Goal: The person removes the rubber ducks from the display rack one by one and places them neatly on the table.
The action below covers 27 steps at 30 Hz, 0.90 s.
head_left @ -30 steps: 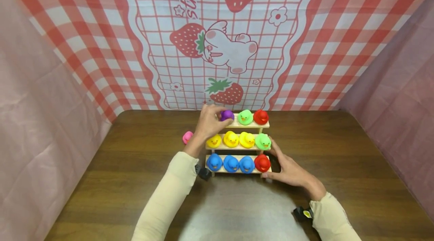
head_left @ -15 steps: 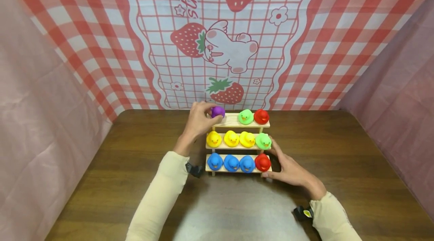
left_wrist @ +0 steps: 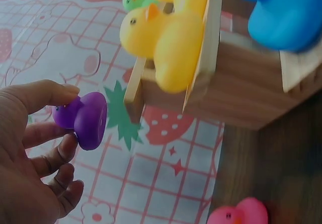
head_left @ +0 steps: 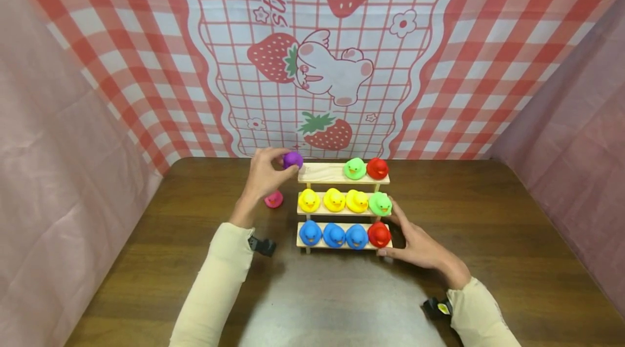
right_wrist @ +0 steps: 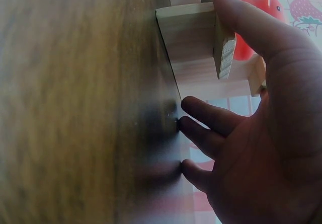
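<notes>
My left hand (head_left: pixel 265 174) pinches a purple rubber duck (head_left: pixel 293 160) between thumb and fingers, just off the left end of the top tier of the wooden display rack (head_left: pixel 322 173). In the left wrist view the purple duck (left_wrist: pixel 90 121) is tilted, clear of the rack. My right hand (head_left: pixel 421 245) holds the rack's right end. In the right wrist view its thumb presses the edge of the bottom shelf (right_wrist: pixel 224 50), and several fingertips rest on the table; the index finger is mostly hidden. The top tier bears a green duck (head_left: pixel 355 168) and a red duck (head_left: pixel 377 168).
On the middle tier sit yellow ducks (head_left: pixel 334 200) and a green duck (head_left: pixel 380 204). The bottom tier bears blue ducks (head_left: pixel 334 235) and a red duck (head_left: pixel 379 234). A pink duck (head_left: pixel 274 199) lies on the brown table (head_left: pixel 195 217), left of the rack. A strawberry-print cloth (head_left: pixel 326 133) hangs behind.
My left hand has moved left with the purple duck, taking it off the top tier and past its end. The pink duck shows again. My right hand stays at the rack.
</notes>
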{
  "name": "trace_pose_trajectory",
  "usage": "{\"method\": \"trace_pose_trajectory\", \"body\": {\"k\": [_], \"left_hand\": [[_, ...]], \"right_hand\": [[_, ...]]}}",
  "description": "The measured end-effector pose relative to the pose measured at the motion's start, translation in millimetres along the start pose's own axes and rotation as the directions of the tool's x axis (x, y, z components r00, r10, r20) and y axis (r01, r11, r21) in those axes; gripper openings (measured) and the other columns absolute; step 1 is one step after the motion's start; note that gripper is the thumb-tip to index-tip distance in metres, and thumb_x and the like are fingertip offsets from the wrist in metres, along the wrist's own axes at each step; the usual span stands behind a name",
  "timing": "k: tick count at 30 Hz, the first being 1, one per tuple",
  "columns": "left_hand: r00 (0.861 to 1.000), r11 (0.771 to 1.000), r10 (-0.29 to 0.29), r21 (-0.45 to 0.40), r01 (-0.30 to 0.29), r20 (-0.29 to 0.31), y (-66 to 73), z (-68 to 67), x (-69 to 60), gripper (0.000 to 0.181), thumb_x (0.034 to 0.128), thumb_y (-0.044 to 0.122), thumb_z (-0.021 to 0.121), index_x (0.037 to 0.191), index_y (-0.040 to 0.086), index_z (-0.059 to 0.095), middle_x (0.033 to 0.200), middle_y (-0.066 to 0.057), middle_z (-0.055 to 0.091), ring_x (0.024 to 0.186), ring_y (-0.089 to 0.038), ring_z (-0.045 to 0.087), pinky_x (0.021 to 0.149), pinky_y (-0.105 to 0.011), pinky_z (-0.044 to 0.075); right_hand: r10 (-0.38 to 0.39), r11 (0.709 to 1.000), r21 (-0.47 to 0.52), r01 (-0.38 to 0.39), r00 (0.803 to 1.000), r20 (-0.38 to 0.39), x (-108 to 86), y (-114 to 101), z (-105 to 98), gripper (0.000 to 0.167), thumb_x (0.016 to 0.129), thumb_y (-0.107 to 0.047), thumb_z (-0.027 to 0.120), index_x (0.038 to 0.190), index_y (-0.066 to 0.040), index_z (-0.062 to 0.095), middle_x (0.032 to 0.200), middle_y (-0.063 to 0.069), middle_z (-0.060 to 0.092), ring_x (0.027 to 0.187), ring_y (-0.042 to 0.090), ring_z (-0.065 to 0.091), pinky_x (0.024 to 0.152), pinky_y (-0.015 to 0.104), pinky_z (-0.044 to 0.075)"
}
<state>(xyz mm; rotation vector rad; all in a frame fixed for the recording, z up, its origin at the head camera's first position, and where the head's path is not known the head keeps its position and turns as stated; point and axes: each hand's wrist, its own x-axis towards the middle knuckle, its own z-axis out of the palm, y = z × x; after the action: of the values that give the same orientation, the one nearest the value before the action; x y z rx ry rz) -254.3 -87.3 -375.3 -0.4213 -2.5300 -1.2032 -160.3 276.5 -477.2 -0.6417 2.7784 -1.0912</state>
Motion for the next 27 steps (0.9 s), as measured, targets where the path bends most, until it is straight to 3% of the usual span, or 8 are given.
{"method": "trace_pose_trajectory", "body": {"k": [7,11,27], "left_hand": [[0.998,1.0,0.013,0.013,-0.013,-0.063,-15.0,-15.3,-4.9,0.037,0.0771,0.014,0.08,0.111,-0.001,0.074,0.087,-0.02,0.071,0.09,-0.035,0.057,0.091,-0.045,0.035],[0.997,1.0,-0.008,0.011,0.009,-0.078,-24.7,-22.2,-8.4,0.038,0.0763,0.013,0.08,0.112,-0.001,0.073,0.087,-0.021,0.07,0.092,-0.035,0.056,0.091,-0.044,0.034],[0.987,0.987,-0.153,0.047,0.155,-0.047,-67.2,-30.1,-28.9,0.038,0.0778,0.01,0.078,0.113,-0.003,0.072,0.09,-0.024,0.066,0.093,-0.032,0.048,0.084,-0.037,0.032]], "right_hand": [[-0.001,1.0,0.0,0.001,1.0,0.0,0.0,-0.1,-0.2,0.119,0.082,-0.039,0.081,0.161,-0.027,-0.007,0.143,0.023,0.055,0.133,0.045,0.051,0.109,0.072,0.03],[-0.007,1.0,0.006,0.007,1.0,0.0,0.2,0.2,-0.3,0.119,0.082,-0.038,0.081,0.161,-0.027,-0.008,0.143,0.023,0.055,0.133,0.045,0.051,0.109,0.072,0.03],[-0.02,1.0,0.022,0.02,1.0,0.002,0.6,2.8,0.3,0.12,0.082,-0.037,0.082,0.161,-0.028,-0.008,0.143,0.022,0.056,0.133,0.043,0.052,0.109,0.071,0.03]]}}
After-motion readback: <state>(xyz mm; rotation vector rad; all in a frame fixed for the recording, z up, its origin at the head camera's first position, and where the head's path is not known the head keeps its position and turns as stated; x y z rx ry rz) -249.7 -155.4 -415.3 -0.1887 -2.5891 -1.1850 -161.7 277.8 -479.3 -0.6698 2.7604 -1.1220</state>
